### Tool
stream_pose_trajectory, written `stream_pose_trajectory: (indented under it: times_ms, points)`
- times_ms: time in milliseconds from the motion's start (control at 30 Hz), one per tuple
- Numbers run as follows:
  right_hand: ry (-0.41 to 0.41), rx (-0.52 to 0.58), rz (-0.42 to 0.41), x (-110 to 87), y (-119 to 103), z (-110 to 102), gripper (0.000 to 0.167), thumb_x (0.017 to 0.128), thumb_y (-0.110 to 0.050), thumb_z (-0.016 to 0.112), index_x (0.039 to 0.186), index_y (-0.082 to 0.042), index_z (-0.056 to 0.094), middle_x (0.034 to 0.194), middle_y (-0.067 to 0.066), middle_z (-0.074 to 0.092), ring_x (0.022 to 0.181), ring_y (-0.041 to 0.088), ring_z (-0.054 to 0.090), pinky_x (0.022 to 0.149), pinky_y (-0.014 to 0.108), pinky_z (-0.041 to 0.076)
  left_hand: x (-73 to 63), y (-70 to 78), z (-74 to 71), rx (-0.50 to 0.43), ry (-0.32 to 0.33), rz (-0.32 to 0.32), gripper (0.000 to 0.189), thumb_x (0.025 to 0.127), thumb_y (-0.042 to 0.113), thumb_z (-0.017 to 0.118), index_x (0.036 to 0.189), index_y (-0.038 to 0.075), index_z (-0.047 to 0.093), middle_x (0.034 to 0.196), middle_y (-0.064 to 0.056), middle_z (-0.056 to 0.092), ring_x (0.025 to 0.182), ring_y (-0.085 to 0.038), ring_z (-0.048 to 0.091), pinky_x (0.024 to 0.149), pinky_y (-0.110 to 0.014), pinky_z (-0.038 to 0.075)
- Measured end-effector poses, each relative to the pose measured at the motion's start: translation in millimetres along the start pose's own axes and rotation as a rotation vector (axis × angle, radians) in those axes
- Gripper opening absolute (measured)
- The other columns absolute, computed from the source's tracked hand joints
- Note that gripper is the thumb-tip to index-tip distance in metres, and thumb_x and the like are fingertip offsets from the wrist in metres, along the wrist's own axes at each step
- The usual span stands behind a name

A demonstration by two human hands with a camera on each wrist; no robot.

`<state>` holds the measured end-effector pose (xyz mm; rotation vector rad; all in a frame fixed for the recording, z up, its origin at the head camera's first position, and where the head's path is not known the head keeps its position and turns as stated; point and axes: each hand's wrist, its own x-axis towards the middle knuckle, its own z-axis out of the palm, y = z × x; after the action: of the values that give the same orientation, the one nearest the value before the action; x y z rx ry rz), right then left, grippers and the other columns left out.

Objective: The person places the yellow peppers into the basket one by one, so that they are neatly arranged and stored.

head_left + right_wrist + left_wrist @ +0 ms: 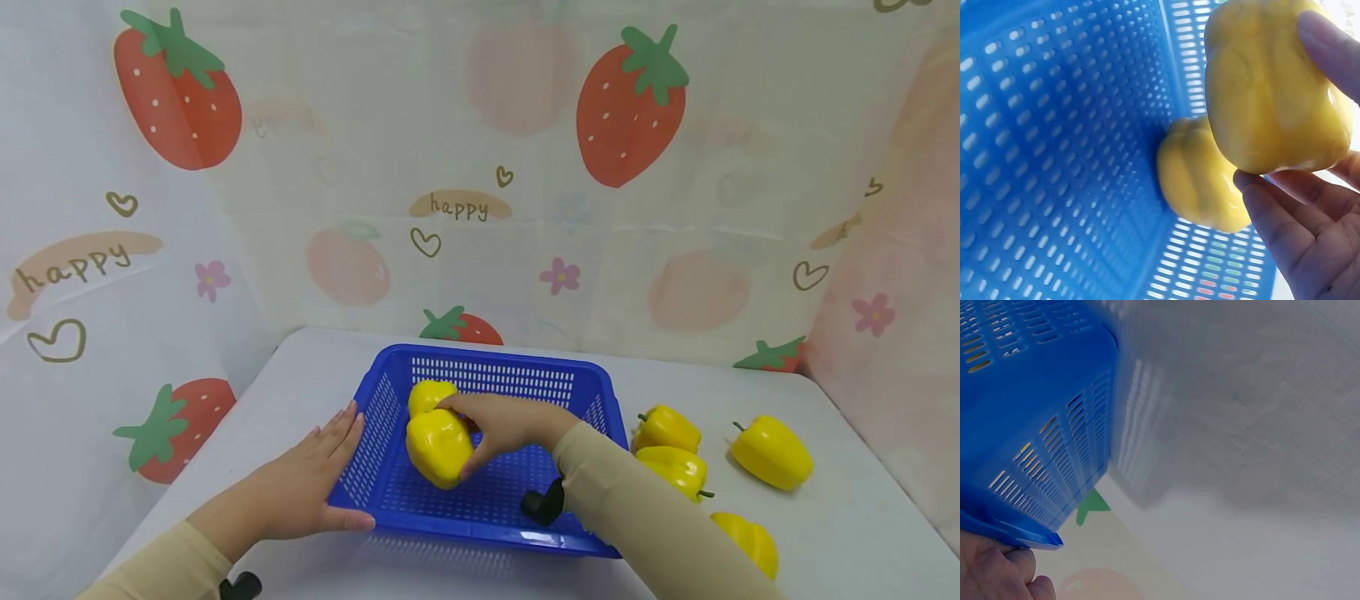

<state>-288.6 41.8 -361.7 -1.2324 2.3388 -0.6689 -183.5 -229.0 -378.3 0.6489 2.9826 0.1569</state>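
Note:
A yellow bell pepper (pixel 438 450) is in the grip of my right hand (pixel 513 421), over the inside of a blue plastic basket (pixel 465 527). In the right wrist view, thumb and fingertips hold this pepper (pixel 1269 94) from opposite sides. A second yellow bell pepper (pixel 430 395) lies in the basket's far left corner, partly hidden behind the held one. My left hand (pixel 303 487) rests against the basket's left side, fingers straight along the rim and thumb by the front left corner. In the left wrist view, fingers (pixel 1007 569) touch the basket's rim.
Right of the basket, several yellow bell peppers lie on the white table (pixel 840 500): one at the back (pixel 667 428), one far right (pixel 772 452), and one in front (pixel 750 542) partly behind my right sleeve. A strawberry-print cloth (pixel 450 108) hangs behind the table.

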Motion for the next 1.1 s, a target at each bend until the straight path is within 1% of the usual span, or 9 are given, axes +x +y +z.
stream_pose_trajectory:
  times_ms: [167,433,600,767,933,1100]
  points:
    - [-0.035,-0.003,0.027,2.7,2,5,0.071,0.070,-0.033,0.079,0.129,-0.020,0.042,0.112,-0.011,0.051,0.101,0.006,0.049,0.095,0.028,0.042,0.2,-0.4,0.5,0.000,-0.005,-0.003,0.120,0.064,0.084,0.042,0.146,0.003,0.009,0.153,-0.014,0.003,0.139,-0.031,0.011,0.107,-0.052,0.018]
    - [-0.103,-0.043,0.074,7.3,4,13,0.072,0.070,-0.035,0.079,0.130,-0.022,0.042,0.113,-0.012,0.051,0.102,0.006,0.048,0.094,0.024,0.041,0.9,-1.2,1.6,0.002,-0.019,-0.022,0.120,0.063,0.084,0.043,0.146,0.004,0.009,0.153,-0.013,0.002,0.139,-0.029,0.010,0.108,-0.051,0.017]
    - [-0.127,-0.035,0.095,8.6,6,15,0.074,0.069,-0.035,0.079,0.131,-0.023,0.041,0.113,-0.012,0.051,0.102,0.007,0.048,0.093,0.025,0.042,0.6,-1.2,0.9,0.003,-0.012,-0.008,0.120,0.064,0.084,0.042,0.146,0.003,0.009,0.153,-0.014,0.003,0.139,-0.030,0.011,0.108,-0.052,0.018]
    - [-0.159,-0.054,0.112,10.2,8,19,0.076,0.069,-0.038,0.078,0.133,-0.024,0.041,0.115,-0.013,0.051,0.105,0.007,0.048,0.095,0.027,0.041,0.1,-0.3,-0.2,-0.007,-0.018,-0.008,0.120,0.064,0.084,0.042,0.146,0.003,0.009,0.153,-0.014,0.003,0.139,-0.030,0.011,0.108,-0.052,0.018]
    - [-0.180,-0.070,0.128,10.9,8,21,0.076,0.068,-0.040,0.078,0.132,-0.024,0.041,0.115,-0.013,0.052,0.104,0.007,0.048,0.095,0.028,0.041,0.2,-0.2,-0.8,-0.005,-0.021,-0.009,0.120,0.064,0.084,0.041,0.146,0.003,0.009,0.153,-0.014,0.003,0.139,-0.030,0.011,0.107,-0.052,0.019]
    - [-0.181,-0.079,0.127,10.6,7,21,0.075,0.069,-0.040,0.078,0.132,-0.024,0.040,0.115,-0.011,0.052,0.103,0.007,0.049,0.095,0.029,0.041,0.7,-0.7,-0.4,-0.002,-0.022,-0.008,0.120,0.064,0.084,0.041,0.146,0.003,0.009,0.153,-0.014,0.003,0.139,-0.031,0.011,0.107,-0.052,0.019]
